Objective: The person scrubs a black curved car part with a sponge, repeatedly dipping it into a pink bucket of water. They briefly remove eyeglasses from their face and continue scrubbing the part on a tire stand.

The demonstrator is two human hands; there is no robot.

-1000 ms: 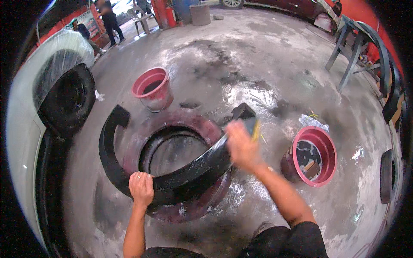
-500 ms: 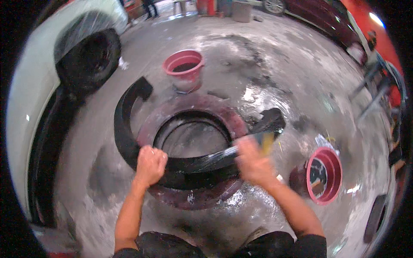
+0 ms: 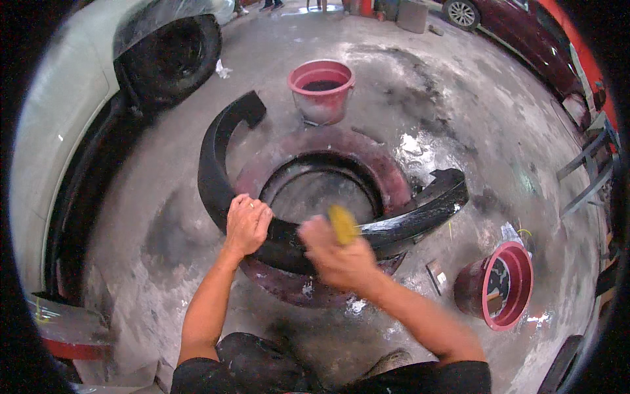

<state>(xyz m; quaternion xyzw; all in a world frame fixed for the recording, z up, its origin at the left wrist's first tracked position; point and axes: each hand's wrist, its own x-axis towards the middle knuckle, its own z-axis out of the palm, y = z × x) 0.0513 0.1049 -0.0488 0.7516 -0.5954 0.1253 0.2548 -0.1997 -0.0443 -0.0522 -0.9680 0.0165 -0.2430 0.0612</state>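
A black curved wheel-arch trim (image 3: pixel 220 151) lies across an old tyre (image 3: pixel 262 157) that is flat on the floor and smeared with reddish paint. My left hand (image 3: pixel 248 224) is closed over the trim's near edge, left of its middle. My right hand (image 3: pixel 341 259) presses at the middle of the trim, its fingers partly smeared by motion. In it is a yellow pad (image 3: pixel 342 224), too blurred to tell whether sponge or abrasive. The right part of the trim shines wet.
A pink bucket (image 3: pixel 321 85) of dark liquid stands beyond the tyre; a second pink bucket (image 3: pixel 512 289) is at the right. A small flat piece (image 3: pixel 436 278) lies beside it. A pale car (image 3: pixel 72 111) flanks the left, a maroon car (image 3: pixel 525 36) the far right.
My right hand has slid left along the trim with the yellow pad, from its right part to the middle. My left hand keeps its hold. The whole view has shifted a little.
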